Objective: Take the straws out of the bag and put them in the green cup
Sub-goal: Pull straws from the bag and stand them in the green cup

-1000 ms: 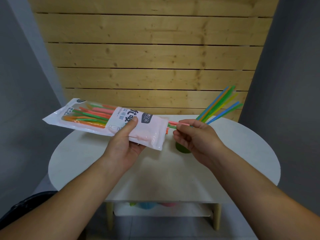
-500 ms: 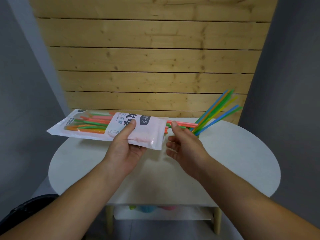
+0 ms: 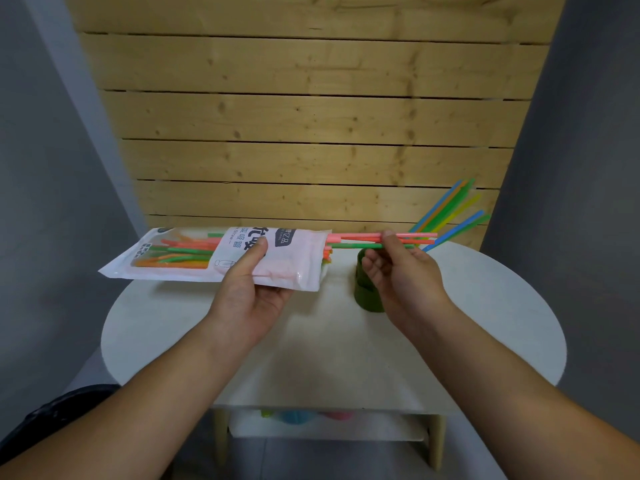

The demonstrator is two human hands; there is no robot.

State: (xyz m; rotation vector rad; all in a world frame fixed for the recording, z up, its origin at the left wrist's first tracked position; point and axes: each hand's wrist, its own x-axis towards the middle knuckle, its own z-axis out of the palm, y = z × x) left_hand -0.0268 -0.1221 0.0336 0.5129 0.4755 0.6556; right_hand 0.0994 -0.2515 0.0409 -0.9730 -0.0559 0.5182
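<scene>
1. Two hands are up over the table [image 3: 485,323], well apart. The left hand [image 3: 247,299] grips the bag [image 3: 294,268] near its open end, thumb on top and fingers beneath, with the bag held level.
2. The right hand [image 3: 405,275] pinches a few straws [image 3: 353,236], pink, orange and green. They are part-way out of the bag's mouth, and the fingers curl round them about mid-length.
3. Spare straws [image 3: 187,252] lie inside, showing through the clear window.
4. My read is that these are light, thin, smooth tubes. They are apt to slip or splay, and to kink if squeezed hard. A gentle pinch round the bunch near its middle should do, pulling straight along the bag.
5. The cup [image 3: 365,296] stands on the table just behind the right hand, partly hidden by it.
6. Farther back, a fan [image 3: 446,207] of straws leans out of the cup to the right, toward the plank wall [image 3: 311,133].
</scene>
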